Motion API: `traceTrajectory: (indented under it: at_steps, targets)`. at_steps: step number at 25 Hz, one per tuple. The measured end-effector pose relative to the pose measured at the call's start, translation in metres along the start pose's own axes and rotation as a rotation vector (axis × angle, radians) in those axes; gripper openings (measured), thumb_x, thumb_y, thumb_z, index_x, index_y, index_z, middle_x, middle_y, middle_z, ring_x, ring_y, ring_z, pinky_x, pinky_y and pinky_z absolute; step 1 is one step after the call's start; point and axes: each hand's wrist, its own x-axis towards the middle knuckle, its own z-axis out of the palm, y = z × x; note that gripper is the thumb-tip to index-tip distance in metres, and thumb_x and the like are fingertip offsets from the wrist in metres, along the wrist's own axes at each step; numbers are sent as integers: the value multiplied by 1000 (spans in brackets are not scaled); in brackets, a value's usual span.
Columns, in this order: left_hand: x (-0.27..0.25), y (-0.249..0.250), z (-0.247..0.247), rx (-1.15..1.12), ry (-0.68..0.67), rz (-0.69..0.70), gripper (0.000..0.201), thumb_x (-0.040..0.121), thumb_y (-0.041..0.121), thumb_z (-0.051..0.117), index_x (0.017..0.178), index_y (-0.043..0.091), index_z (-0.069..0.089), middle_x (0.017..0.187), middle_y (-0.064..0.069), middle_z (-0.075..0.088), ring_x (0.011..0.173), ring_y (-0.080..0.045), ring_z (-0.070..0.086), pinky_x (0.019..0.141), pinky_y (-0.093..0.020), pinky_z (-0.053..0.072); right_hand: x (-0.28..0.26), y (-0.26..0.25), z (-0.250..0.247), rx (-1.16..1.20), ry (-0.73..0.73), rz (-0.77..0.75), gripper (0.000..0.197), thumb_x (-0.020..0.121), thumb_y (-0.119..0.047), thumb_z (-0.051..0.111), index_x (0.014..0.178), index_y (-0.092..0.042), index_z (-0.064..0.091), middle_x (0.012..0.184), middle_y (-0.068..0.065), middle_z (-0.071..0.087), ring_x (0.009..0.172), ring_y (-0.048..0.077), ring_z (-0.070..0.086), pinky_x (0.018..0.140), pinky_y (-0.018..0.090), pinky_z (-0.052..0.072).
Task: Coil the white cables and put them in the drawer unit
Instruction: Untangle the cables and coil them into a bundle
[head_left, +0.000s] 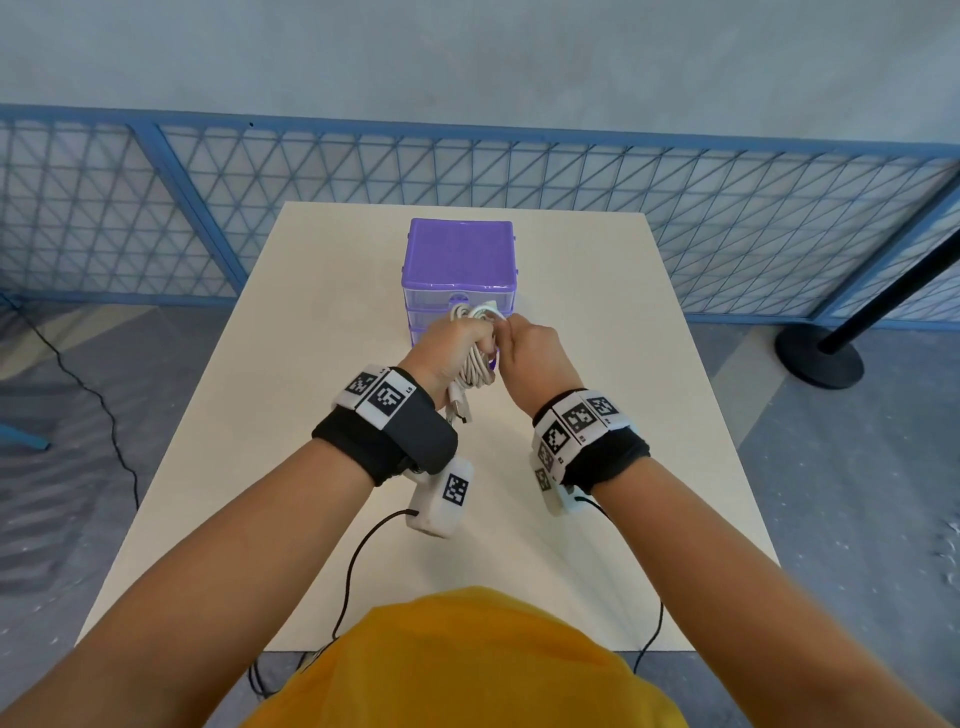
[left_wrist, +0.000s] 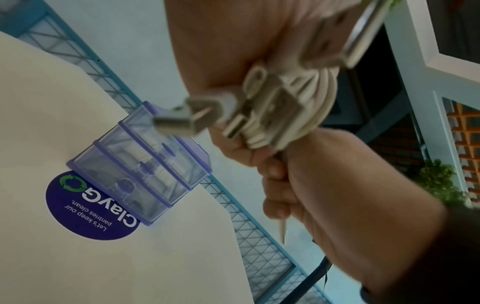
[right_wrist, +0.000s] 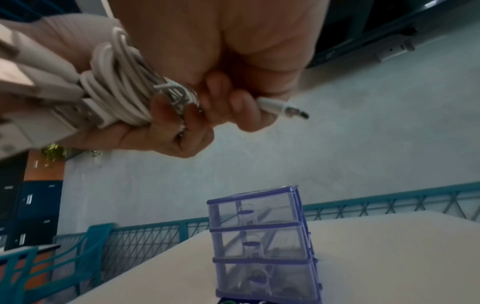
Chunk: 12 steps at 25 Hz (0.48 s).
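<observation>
- Gripping a bundle of coiled white cables (head_left: 475, 358), the left hand (head_left: 447, 345) has its fingers wrapped round the middle of the loops, just in front of the drawer unit (head_left: 459, 270) and raised above the table (head_left: 291, 415).
- From the left wrist view, several USB plugs (left_wrist: 262, 115) stick out of the near end of the bundle, blurred and close to the lens.
- The right hand (head_left: 535, 351) is touching the left one on the bundle's right side, fingers curled; the right wrist view shows it pinching a loose cable end (right_wrist: 283, 108) whose small metal tip pokes out past the fingers.
- The drawer unit stands toward the far side of the table: purple lid and frame, three clear drawers stacked, all pushed in.
- A round dark-blue sticker (left_wrist: 85, 214) with white lettering lies on the table just in front of the unit, partly under its base.
- A blue mesh fence (head_left: 727, 223) runs behind the unit, beyond the table's far edge.
- Black wristbands with square-patterned markers sit on both wrists.
</observation>
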Motion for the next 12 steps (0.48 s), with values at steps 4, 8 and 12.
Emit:
traceTrajectory:
  at_steps: [4, 8, 12]
  targets:
    - [-6, 7, -4, 104, -74, -46, 15, 71, -2, 39, 64, 7, 48, 58, -9, 45, 54, -19, 46, 52, -26, 42, -3, 5, -6, 125, -26, -66, 46, 93, -11, 32, 138, -20, 26, 98, 19, 63, 79, 31, 57, 73, 37, 46]
    - [-5, 4, -4, 73, -92, -72, 20, 75, -4, 34, 68, 10, 48, 64, -7, 44, 54, -13, 50, 48, -22, 44, -5, 0, -14, 36, -109, -104, 32, 94, -16, 34, 125, -9, 38, 110, 22, 60, 97, 36, 57, 79, 39, 46]
    - [-11, 6, 0, 24, -92, -56, 14, 55, 6, 43, 67, 9, 49, 63, -5, 45, 53, -12, 51, 49, -21, 44, -2, -6, -22, -181, -95, -84, 18, 91, -8, 33, 106, -3, 43, 99, 23, 64, 85, 39, 59, 60, 35, 34]
